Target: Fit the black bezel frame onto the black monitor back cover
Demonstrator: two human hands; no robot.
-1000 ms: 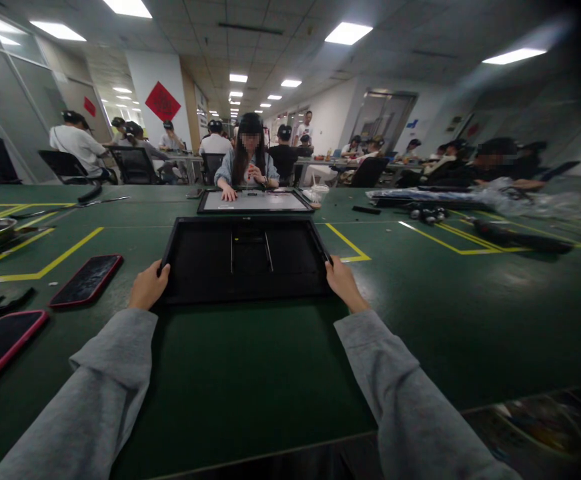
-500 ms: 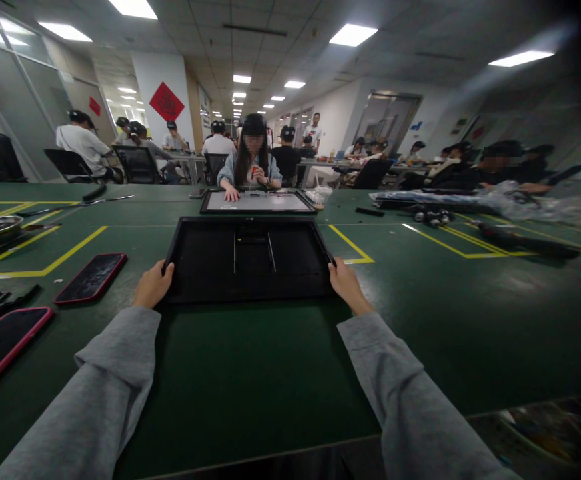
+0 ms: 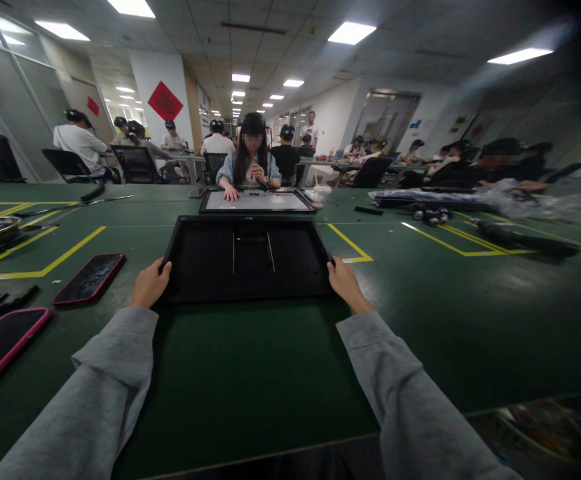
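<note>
Gripping the black panel [image 3: 248, 260] by its side edges, the left hand [image 3: 150, 284] and right hand [image 3: 345, 285] grasp it — it lies flat mid-frame on the green table [image 3: 250, 373], red-edged phones [image 3: 88, 278] at lower left.

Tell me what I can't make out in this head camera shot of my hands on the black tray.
- Fingertips of left hand and right hand: curled over the black tray edges, grip depth hidden.
- Phone at left: cut off by the frame edge.
- Items on the table far right: blurred.
- Small black parts: too small.
</note>
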